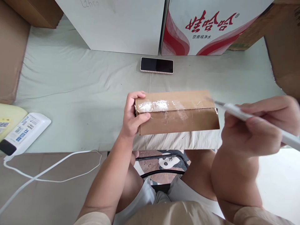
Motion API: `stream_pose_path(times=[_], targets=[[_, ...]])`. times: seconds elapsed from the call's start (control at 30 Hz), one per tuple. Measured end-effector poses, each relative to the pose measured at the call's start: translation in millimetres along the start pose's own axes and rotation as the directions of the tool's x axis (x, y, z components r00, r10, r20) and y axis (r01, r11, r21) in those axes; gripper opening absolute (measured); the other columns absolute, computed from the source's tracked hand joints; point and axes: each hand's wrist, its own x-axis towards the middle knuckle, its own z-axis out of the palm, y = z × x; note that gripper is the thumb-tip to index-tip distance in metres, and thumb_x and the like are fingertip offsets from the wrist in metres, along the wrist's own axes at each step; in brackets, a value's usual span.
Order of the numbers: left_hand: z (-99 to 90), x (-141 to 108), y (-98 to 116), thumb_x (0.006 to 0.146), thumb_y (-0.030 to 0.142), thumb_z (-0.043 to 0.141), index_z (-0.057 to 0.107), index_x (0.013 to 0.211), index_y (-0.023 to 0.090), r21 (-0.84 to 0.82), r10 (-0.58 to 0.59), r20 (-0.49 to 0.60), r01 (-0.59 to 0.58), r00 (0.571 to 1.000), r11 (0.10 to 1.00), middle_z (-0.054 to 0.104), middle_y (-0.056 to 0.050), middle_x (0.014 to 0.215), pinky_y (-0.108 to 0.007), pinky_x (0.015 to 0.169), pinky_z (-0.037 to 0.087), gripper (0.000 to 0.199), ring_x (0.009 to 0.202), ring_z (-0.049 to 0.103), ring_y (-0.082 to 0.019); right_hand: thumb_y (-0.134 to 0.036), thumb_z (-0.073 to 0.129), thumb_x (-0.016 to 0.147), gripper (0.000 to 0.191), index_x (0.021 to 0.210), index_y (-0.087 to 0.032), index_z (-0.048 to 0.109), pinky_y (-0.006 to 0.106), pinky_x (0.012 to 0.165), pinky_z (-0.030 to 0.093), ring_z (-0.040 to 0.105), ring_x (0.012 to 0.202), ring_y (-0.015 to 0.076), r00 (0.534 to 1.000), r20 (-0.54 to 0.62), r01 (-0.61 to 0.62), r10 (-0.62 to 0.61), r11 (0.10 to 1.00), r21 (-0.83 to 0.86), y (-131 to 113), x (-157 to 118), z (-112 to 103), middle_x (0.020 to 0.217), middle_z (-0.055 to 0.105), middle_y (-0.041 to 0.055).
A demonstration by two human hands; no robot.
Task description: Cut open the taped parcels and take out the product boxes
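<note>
A long brown cardboard box is tilted near the table's front edge. Shiny clear tape runs along its middle seam. My left hand grips its left end, with the thumb on the near face and the fingers over the far edge. At the box's right end, my right hand is closed around a slim white-handled knife. The knife's thin grey tip points left, by the box's upper right corner. Motion blurs the tip, and I cannot tell whether it touches the cardboard.
Beyond the box lies a phone on the pale green cloth. Behind it stand a white carton and a red-and-white carton. At left are a white power strip, its looping cord and a yellow container.
</note>
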Motion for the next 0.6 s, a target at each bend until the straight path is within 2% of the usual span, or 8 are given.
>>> stream_pose_path(times=[0.07,0.13,0.23,0.37,0.43,0.5,0.53,0.6], targets=[[-0.2,0,-1,0.076,0.056,0.08,0.059,0.121,0.031,-0.003,0.004,-0.002,-0.004,1.0,1.0,0.059,-0.005,0.125,-0.04,0.092,0.053,0.056,0.108,0.062,-0.026,-0.023,0.056,0.074,0.002,0.073,-0.025,0.056,0.027,0.038,0.025,0.045,0.041,0.0122,0.97,-0.24,0.033,-0.036,0.999,-0.016,9,6,3,0.055,0.043,-0.0051],[-0.7,1,-3,0.075,0.058,0.081,0.058,0.122,0.032,-0.001,0.017,-0.008,-0.017,1.0,1.0,0.059,-0.005,0.125,-0.04,0.092,0.054,0.058,0.107,0.062,-0.026,-0.021,0.057,0.071,0.01,0.08,-0.025,0.059,0.028,0.043,0.034,0.051,0.048,0.0138,0.951,-0.309,-0.059,0.016,0.99,-0.131,25,9,2,0.061,0.047,-0.0049],[-1.4,3,-6,0.072,0.061,0.083,0.059,0.121,0.032,0.003,0.028,-0.018,-0.028,0.999,1.0,0.06,-0.005,0.124,-0.04,0.093,0.055,0.061,0.106,0.063,-0.026,-0.032,0.064,0.073,0.025,0.096,-0.025,0.063,0.035,0.064,0.049,0.06,0.068,0.018,0.97,-0.127,-0.242,0.208,0.876,-0.418,62,3,-11,0.079,0.063,-0.001],[-0.6,6,-8,0.073,0.064,0.082,0.063,0.119,0.033,-0.063,0.017,-0.045,-0.02,0.999,0.998,0.061,-0.004,0.122,-0.041,0.096,0.056,0.058,0.107,0.064,-0.026,-0.043,0.066,0.078,0.04,0.114,-0.025,0.064,0.04,0.078,0.051,0.064,0.086,0.0244,0.883,0.099,-0.294,0.458,0.705,-0.646,109,-13,-36,0.098,0.072,0.0061],[0.1,8,-7,0.074,0.069,0.078,0.066,0.115,0.033,-0.124,-0.01,-0.06,0.002,0.998,0.992,0.062,-0.004,0.119,-0.042,0.098,0.056,0.056,0.11,0.065,-0.027,-0.041,0.063,0.083,0.041,0.12,-0.024,0.066,0.047,0.088,0.052,0.067,0.098,0.0291,0.871,0.119,-0.267,0.477,0.663,-0.699,123,-18,-44,0.11,0.073,0.0095],[0.1,9,-4,0.075,0.073,0.073,0.069,0.111,0.032,-0.177,-0.043,-0.077,0.029,0.996,0.984,0.065,-0.005,0.118,-0.042,0.101,0.057,0.056,0.113,0.065,-0.028,-0.034,0.058,0.084,0.043,0.125,-0.024,0.068,0.057,0.099,0.05,0.067,0.115,0.0342,0.898,0.093,-0.233,0.429,0.646,-0.727,128,-20,-46,0.125,0.071,0.0118],[-0.2,10,-2,0.074,0.074,0.072,0.07,0.11,0.031,-0.192,-0.06,-0.088,0.042,0.994,0.98,0.066,-0.005,0.118,-0.042,0.101,0.057,0.055,0.114,0.065,-0.029,-0.03,0.056,0.083,0.043,0.124,-0.025,0.069,0.06,0.102,0.048,0.065,0.12,0.0348,0.918,0.072,-0.222,0.391,0.656,-0.721,127,-19,-45,0.129,0.07,0.0119],[-1.0,12,0,0.074,0.072,0.073,0.072,0.11,0.032,-0.195,-0.084,-0.12,0.06,0.989,0.979,0.067,-0.005,0.118,-0.04,0.1,0.057,0.053,0.114,0.065,-0.028,-0.026,0.056,0.083,0.038,0.118,-0.025,0.072,0.057,0.1,0.052,0.067,0.118,0.0312,0.95,0.026,-0.224,0.31,0.739,-0.636,120,-17,-41,0.125,0.072,0.0105]])
